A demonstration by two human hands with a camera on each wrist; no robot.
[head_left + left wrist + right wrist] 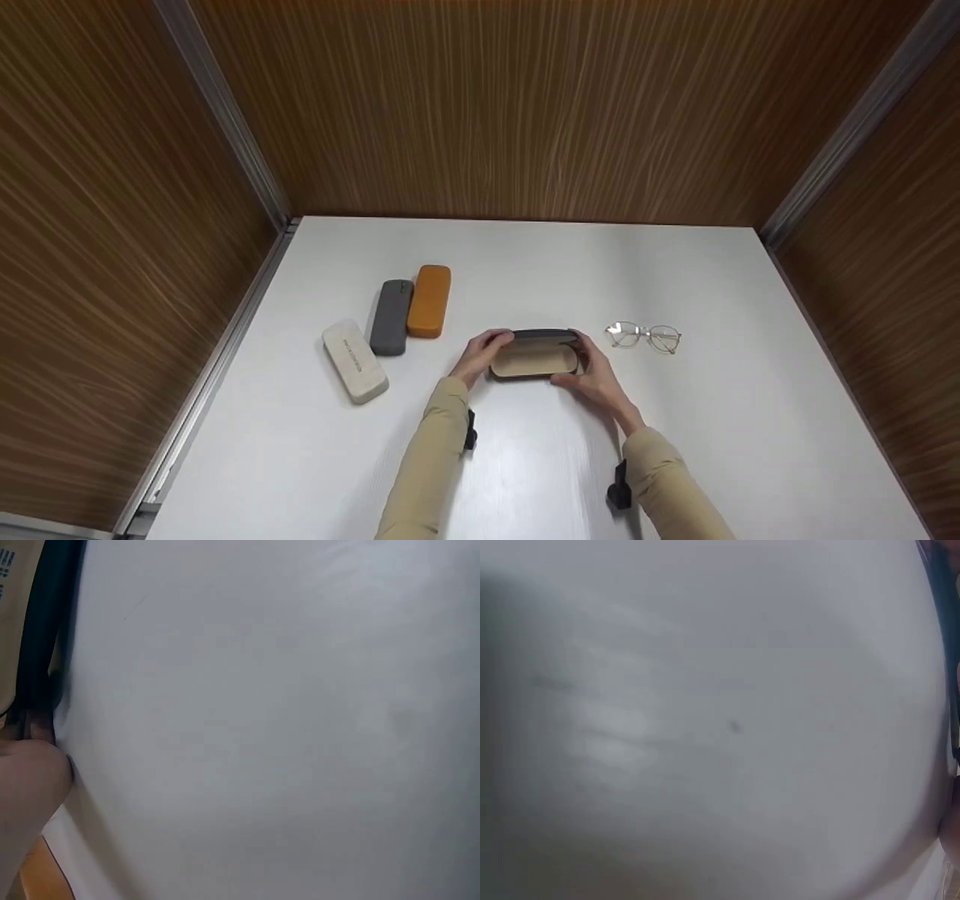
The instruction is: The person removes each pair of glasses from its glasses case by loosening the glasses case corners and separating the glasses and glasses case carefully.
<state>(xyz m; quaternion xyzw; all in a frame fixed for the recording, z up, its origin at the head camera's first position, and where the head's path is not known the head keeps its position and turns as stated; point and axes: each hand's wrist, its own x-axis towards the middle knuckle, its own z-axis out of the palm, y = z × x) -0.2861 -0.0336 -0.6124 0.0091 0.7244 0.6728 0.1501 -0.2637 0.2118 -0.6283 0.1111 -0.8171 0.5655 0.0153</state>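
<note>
A dark glasses case point(533, 361) with a beige lining stands open in front of me, its lid raised at the back. My left hand point(480, 355) grips its left end, thumb near the lid's edge. At the right end, my right hand point(598, 376) holds the case with the thumb at the front rim and the fingers up by the lid. In the left wrist view only a strip of the case point(46, 622) and part of the left hand point(30, 787) show. The right wrist view catches the case's dark edge point(943, 607) and a bit of the right hand point(951, 832).
Thin-framed glasses point(643, 337) lie to the right of the right hand. Left of the hands are a white case point(355, 361), a grey case point(391, 318) and an orange case point(430, 301), all closed. Wood-grain panels point(480, 112) border the white table point(525, 262).
</note>
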